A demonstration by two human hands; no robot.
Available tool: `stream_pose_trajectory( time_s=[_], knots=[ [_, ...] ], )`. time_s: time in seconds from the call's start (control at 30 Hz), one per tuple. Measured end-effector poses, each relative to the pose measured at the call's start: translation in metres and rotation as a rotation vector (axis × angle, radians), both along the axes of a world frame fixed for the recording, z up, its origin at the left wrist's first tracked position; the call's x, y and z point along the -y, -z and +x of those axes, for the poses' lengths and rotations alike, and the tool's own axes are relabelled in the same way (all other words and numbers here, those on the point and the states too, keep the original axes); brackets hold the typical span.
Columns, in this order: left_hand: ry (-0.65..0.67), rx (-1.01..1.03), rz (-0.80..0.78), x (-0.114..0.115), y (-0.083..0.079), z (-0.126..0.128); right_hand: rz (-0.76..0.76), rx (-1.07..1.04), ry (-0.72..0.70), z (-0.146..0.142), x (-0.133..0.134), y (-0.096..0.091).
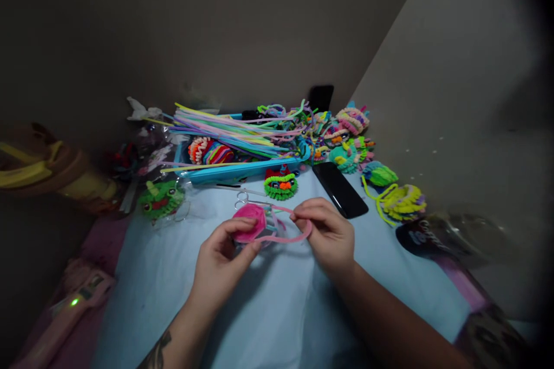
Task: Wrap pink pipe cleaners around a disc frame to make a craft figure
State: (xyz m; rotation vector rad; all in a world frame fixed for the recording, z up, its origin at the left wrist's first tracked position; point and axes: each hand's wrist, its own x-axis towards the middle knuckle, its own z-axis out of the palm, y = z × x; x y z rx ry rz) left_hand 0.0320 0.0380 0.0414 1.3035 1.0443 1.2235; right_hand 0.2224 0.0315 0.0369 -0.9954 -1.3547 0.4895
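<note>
My left hand (229,253) is closed around a round bright-pink piece (249,222), woven from pipe cleaners, its thumb and fingers on the near and upper sides. Several pale pipe-cleaner ends stick out from the piece's right side. A light-pink pipe cleaner (285,239) runs from it in a loop to the right. My right hand (331,233) pinches that pipe cleaner between thumb and fingertips. Just behind the pink piece lies a pair of scissors (241,200), partly hidden by it.
A blue tray (234,173) at the back holds many pipe cleaners (234,130). Fuzzy figures stand around it, including a green one with an orange beak (281,184) and a green one (161,199) at left. A black phone (340,189) and a coffee jar (433,236) lie at right.
</note>
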Motion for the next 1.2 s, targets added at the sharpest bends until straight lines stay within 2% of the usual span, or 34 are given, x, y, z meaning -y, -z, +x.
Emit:
stream_pose_trajectory(
  time_s=[0.2,0.27,0.37,0.47,0.6,0.7,0.87,0.97,1.07,1.2],
  knots=[
    [-0.007,-0.016,0.078,-0.001,0.004,-0.001,0.057,-0.053,-0.073,0.000,0.003,-0.003],
    [-0.003,-0.028,0.090,-0.001,0.004,-0.001,0.028,-0.077,-0.094,0.000,0.003,-0.001],
    [0.019,-0.039,0.106,-0.001,0.003,-0.001,-0.108,-0.191,-0.124,-0.002,0.002,0.004],
    [0.064,-0.044,0.133,0.000,0.001,-0.002,-0.306,-0.435,-0.124,-0.008,0.001,0.006],
    [0.129,-0.056,0.174,0.002,-0.001,-0.002,-0.515,-0.754,-0.147,-0.016,-0.004,0.000],
    [0.159,-0.063,0.178,0.003,-0.002,-0.002,-0.619,-0.872,-0.229,-0.017,-0.007,-0.004],
    [0.181,-0.064,0.167,0.003,-0.002,0.000,-0.874,-0.745,-0.417,-0.014,-0.006,-0.003],
    [0.159,-0.076,0.164,0.004,-0.001,0.000,-0.872,-0.612,-0.494,-0.015,-0.003,-0.005],
    [0.101,-0.129,0.186,0.005,0.001,-0.001,-0.851,-0.505,-0.507,-0.018,0.000,-0.009],
    [0.058,-0.274,0.322,0.006,0.002,-0.001,-0.816,-0.471,-0.520,-0.022,0.001,-0.008]
  ],
)
